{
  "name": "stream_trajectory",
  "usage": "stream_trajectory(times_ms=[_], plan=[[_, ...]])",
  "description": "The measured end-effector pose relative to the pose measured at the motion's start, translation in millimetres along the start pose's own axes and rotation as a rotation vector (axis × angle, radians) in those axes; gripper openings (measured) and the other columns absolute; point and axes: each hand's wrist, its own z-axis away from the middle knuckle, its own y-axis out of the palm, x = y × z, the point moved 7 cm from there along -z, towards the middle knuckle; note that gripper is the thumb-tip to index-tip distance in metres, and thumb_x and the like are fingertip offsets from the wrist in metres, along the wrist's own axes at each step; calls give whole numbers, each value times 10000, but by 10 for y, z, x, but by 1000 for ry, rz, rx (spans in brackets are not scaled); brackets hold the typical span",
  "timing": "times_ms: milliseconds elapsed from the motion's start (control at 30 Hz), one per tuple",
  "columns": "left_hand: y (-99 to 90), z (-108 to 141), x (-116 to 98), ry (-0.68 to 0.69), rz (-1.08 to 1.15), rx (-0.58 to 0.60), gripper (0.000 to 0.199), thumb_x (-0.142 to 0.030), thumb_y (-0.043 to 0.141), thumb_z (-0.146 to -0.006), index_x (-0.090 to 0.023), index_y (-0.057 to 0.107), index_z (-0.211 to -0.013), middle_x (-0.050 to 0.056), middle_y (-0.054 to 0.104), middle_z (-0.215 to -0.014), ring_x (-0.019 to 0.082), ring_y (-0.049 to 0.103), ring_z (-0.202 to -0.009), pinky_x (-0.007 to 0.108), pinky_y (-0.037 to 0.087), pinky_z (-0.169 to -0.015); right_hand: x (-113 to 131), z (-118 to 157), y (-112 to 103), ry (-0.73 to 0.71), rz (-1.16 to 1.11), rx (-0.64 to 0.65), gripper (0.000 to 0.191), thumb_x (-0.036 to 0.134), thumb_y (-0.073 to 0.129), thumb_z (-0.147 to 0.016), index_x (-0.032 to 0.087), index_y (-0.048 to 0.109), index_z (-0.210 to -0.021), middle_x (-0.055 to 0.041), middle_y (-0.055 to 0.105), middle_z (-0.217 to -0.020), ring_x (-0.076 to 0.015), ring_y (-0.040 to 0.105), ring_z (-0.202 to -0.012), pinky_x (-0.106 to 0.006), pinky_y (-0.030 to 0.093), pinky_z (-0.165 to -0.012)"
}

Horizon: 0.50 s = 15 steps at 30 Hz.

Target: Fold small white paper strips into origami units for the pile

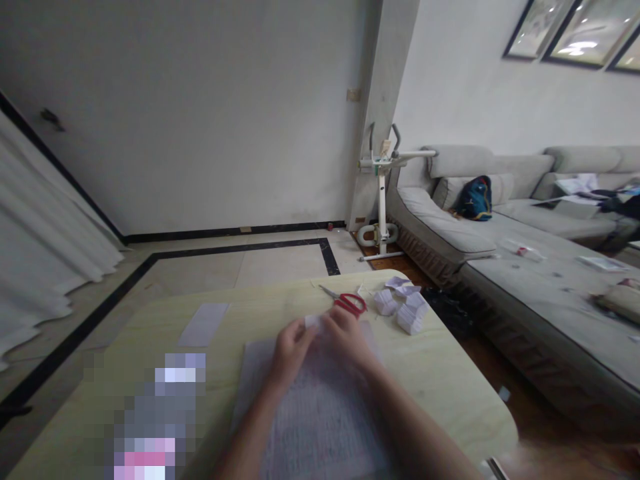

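Note:
Between my two hands, above the far end of a large written sheet (320, 413), is a small piece of white paper (313, 321). My left hand (291, 343) pinches its left side with bent fingers. From the right, my right hand (346, 332) grips the same piece; its fingers are blurred by motion. Just beyond my right hand lies a pair of scissors (351, 304) with red handles, blades pointing left. Several folded paper pieces (411, 313) sit to the right of the scissors. A flat paper strip (204, 325) rests on the left of the table.
The pale wooden table (450, 393) has rounded corners. A pixelated object (155, 413) lies on its left part. To the right stand a grey sofa (540, 287) with a blue backpack (476, 199), and a white exercise machine (383, 200). A black plastic bag (450, 310) is on the floor.

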Motion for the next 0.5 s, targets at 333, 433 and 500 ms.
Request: stream_trajectory(times_ms=[333, 433, 500], plan=[[-88, 2, -46, -20, 5, -83, 294, -408, 636, -717, -128, 631, -802, 34, 670, -654, 142, 593, -522, 219, 457, -487, 51, 30, 84, 4, 70, 99, 244, 295, 532, -814, 185, 434, -619, 34, 417, -597, -109, 384, -563, -240, 272, -498], [-123, -10, -39, -10, -26, -111, 295, -417, 617, -728, -126, 626, -779, 17, 644, -618, 126, 562, -486, 202, 429, -448, 68, 44, 102, 31, 114, 136, 268, 295, 519, -818, 181, 412, -600, 45, 382, -570, -101, 368, -548, -232, 247, -488], [-151, -14, -25, -8, -46, -141, 303, -434, 588, -748, -132, 609, -728, 3, 616, -587, 122, 548, -480, 197, 416, -442, 78, 51, 109, 33, 132, 156, 262, 285, 516, -816, 175, 414, -601, 47, 384, -571, -95, 369, -547, -228, 246, -493]])
